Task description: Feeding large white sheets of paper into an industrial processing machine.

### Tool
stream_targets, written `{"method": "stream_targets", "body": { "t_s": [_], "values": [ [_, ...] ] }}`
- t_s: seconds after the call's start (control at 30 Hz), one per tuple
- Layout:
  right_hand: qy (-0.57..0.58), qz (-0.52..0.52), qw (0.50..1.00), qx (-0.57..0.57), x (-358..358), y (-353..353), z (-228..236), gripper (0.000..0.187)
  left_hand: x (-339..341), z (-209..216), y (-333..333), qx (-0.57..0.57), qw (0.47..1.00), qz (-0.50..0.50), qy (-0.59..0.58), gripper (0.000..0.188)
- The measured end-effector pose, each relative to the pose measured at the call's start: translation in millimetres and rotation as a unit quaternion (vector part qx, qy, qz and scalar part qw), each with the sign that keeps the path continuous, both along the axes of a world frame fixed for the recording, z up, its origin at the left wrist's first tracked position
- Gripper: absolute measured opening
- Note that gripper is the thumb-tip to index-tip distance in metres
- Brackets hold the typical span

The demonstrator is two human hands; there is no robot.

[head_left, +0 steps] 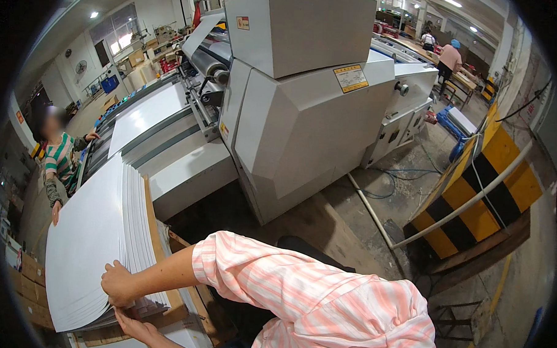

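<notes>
White sheets, too many to count, lie in one thick stack (86, 235) at the person's left, its layered edges fanned slightly toward the body. Two bare hands are at its near corner. The right hand (120, 284) is curled, fingers bent against the sheets at the edge; whether it pinches any, I cannot tell. Just below it, the left hand (136, 326) has its fingers up at the stack's lower edge, partly hidden beneath the right; its grip cannot be made out either.

Across the stack stands one co-worker (61, 157) in a green-striped top, one hand (56, 213) at the far edge of the sheets, the other on the machine. One large grey machine housing (311, 126) blocks the view straight ahead; beside it one white sheet (148, 117) lies on the machine's bed. Two more people (449, 57) are far back at the right. Nearer on that side are one black-and-yellow striped barrier (474, 199) and one stool (463, 321). The person's pink-striped sleeve (305, 285) crosses the foreground.
</notes>
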State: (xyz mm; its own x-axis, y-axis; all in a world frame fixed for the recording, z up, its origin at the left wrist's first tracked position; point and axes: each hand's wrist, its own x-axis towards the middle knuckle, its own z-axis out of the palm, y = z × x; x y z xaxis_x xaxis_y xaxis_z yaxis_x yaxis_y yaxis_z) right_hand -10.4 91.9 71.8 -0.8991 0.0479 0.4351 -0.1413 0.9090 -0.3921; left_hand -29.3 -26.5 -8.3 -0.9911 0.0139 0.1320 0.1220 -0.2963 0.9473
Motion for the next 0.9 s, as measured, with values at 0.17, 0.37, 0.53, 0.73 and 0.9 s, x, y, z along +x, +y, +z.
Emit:
{"method": "stream_targets", "body": {
  "t_s": [0.17,0.37,0.53,0.73,0.9],
  "values": [
    [0.185,0.012,0.964,0.191,11,16,6,0.019,-3,-2,-10,-0.01,1.0,-0.008,-0.01,0.036],
    [0.342,0.142,0.917,0.15,-2,35,-18,0.019,1,-3,-2,0.022,0.999,0.021,-0.015,0.03],
    [0.121,0.107,0.965,-0.208,-31,17,3,0.02,1,-3,-5,-0.05,0.998,-0.025,-0.032,0.029],
    [0.319,0.183,0.92,-0.138,-25,19,25,0.019,6,-1,-4,-0.063,0.996,0.046,-0.04,0.026],
    [0.131,0.212,0.968,-0.018,-8,29,-23,0.014,-4,-10,-7,-0.017,1.0,-0.015,-0.013,0.02]
  ]
}}
